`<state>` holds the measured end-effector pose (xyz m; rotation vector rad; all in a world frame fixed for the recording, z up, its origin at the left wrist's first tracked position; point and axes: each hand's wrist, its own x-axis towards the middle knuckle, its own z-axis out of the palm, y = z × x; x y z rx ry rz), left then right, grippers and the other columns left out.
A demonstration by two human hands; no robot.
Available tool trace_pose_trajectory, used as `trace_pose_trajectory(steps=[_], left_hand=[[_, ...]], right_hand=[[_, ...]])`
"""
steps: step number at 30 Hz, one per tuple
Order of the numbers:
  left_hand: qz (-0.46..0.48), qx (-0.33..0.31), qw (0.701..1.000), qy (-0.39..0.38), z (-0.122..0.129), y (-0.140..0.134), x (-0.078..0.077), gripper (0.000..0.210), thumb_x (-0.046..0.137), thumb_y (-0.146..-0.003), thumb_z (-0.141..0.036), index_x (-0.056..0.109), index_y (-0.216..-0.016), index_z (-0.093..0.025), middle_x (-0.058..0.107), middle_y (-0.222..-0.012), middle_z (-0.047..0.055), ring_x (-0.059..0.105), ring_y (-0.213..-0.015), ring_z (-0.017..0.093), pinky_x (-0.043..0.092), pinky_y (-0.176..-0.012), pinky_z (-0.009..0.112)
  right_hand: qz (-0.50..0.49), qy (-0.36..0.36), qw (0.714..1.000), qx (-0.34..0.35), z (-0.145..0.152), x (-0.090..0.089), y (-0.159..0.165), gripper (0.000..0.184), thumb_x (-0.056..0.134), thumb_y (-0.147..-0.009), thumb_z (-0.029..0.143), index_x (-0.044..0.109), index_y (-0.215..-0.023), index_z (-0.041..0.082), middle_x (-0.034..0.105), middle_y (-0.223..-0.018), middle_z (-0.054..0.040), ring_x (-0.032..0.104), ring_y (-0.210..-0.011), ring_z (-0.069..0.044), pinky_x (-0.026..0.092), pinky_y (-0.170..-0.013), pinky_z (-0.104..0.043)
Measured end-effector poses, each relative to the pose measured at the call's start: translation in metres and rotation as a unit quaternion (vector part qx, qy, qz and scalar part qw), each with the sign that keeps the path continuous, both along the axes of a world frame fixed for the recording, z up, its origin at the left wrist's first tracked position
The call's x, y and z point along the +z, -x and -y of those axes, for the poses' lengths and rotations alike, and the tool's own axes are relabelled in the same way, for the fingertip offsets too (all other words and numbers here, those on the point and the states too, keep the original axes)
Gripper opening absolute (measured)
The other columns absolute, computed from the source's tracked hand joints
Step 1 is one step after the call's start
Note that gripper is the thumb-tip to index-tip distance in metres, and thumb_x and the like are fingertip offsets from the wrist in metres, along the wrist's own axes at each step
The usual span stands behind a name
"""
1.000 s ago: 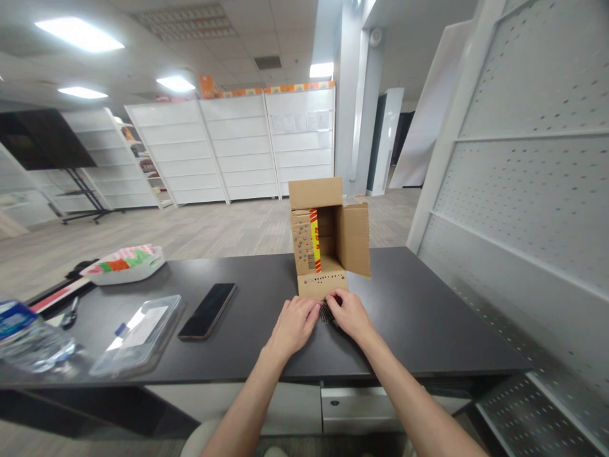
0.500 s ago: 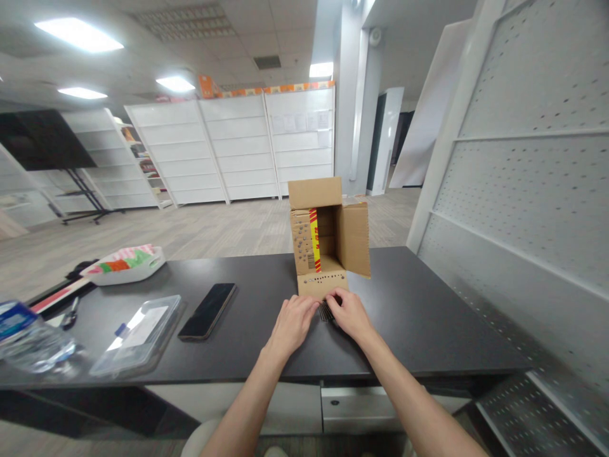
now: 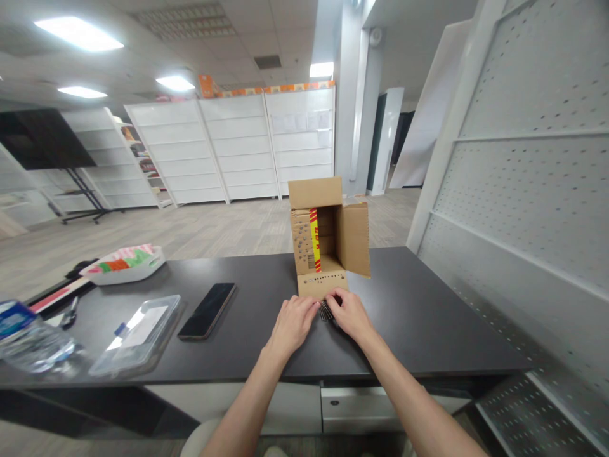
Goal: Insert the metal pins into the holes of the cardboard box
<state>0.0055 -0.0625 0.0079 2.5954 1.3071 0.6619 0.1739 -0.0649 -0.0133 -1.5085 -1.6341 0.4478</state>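
On the black desk (image 3: 404, 317) stands an open cardboard box (image 3: 314, 193), its opening facing me and its flaps spread. The lower flap (image 3: 321, 287) lies toward me and carries a row of small dark dots. My left hand (image 3: 291, 322) is at the near edge of this flap, palm down, fingers closed together. Just to its right, my right hand (image 3: 352, 315) has thumb and fingers pinched together. What either hand's fingertips hold is too small to see. A cluster of thin dark rods (image 3: 325, 311), like nails or screws, shows between the hands, partly hidden.
Left of my hands lie a black phone (image 3: 207, 311) and a clear plastic case (image 3: 137, 336). Farther left are a water bottle (image 3: 33, 339) and a white basket (image 3: 136, 274) with colourful packets. A perforated panel (image 3: 523, 184) rises along the desk's right side.
Both hands stay nearly in place, with only slight finger movement. The box and the things on the desk have not moved.
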Motion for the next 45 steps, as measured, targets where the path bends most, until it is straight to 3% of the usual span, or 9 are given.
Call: trace_pose_trajectory(steps=[13, 22, 26, 33, 45], left_hand=[[0.014, 0.003, 1.000, 0.003, -0.002, 0.001, -0.003, 0.038, 0.026, -0.097, -0.038, 0.062, -0.101, -0.026, 0.066, -0.095, 0.003, 0.053, -0.089, 0.018, 0.035, -0.075, 0.029], [0.100, 0.030, 0.994, 0.029, -0.005, 0.004, -0.004, 0.039, 0.027, -0.096, -0.040, 0.062, -0.104, -0.025, 0.066, -0.102, 0.003, 0.055, -0.093, 0.018, 0.039, -0.082, 0.031], [0.176, 0.037, 0.982, 0.053, -0.008, 0.005, -0.005, 0.038, 0.030, -0.095, -0.041, 0.063, -0.105, -0.025, 0.066, -0.102, 0.003, 0.058, -0.094, 0.018, 0.042, -0.085, 0.030], [0.343, 0.057, 0.934, 0.083, -0.015, 0.009, -0.005, 0.038, 0.033, -0.093, -0.044, 0.061, -0.101, -0.019, 0.066, -0.103, 0.005, 0.060, -0.083, 0.014, 0.046, -0.076, 0.026], [0.414, 0.053, 0.906, 0.066, -0.031, -0.014, 0.010, 0.038, 0.035, -0.092, -0.046, 0.060, -0.098, -0.018, 0.066, -0.099, 0.006, 0.061, -0.092, 0.017, 0.048, -0.072, 0.024]], right_hand=[[0.001, 0.007, 1.000, -0.005, -0.001, -0.001, 0.000, 0.024, 0.043, -0.085, 0.029, 0.063, -0.076, 0.019, 0.067, -0.075, -0.0028, 0.058, -0.070, -0.015, 0.040, -0.066, -0.024], [-0.001, 0.005, 1.000, 0.001, 0.000, 0.001, 0.000, 0.025, 0.043, -0.085, 0.030, 0.064, -0.076, 0.019, 0.067, -0.076, -0.0031, 0.059, -0.072, -0.016, 0.040, -0.068, -0.025], [-0.002, 0.002, 1.000, -0.001, 0.000, 0.001, 0.000, 0.024, 0.044, -0.084, 0.029, 0.064, -0.075, 0.019, 0.067, -0.074, -0.0028, 0.058, -0.071, -0.016, 0.040, -0.067, -0.025], [0.004, 0.006, 1.000, -0.005, 0.000, 0.001, -0.001, 0.024, 0.044, -0.085, 0.029, 0.063, -0.075, 0.020, 0.066, -0.074, -0.0023, 0.058, -0.070, -0.016, 0.039, -0.066, -0.024], [0.006, 0.003, 1.000, -0.004, 0.000, 0.001, 0.000, 0.023, 0.044, -0.084, 0.027, 0.064, -0.076, 0.019, 0.067, -0.075, -0.0028, 0.058, -0.070, -0.015, 0.039, -0.066, -0.024]])
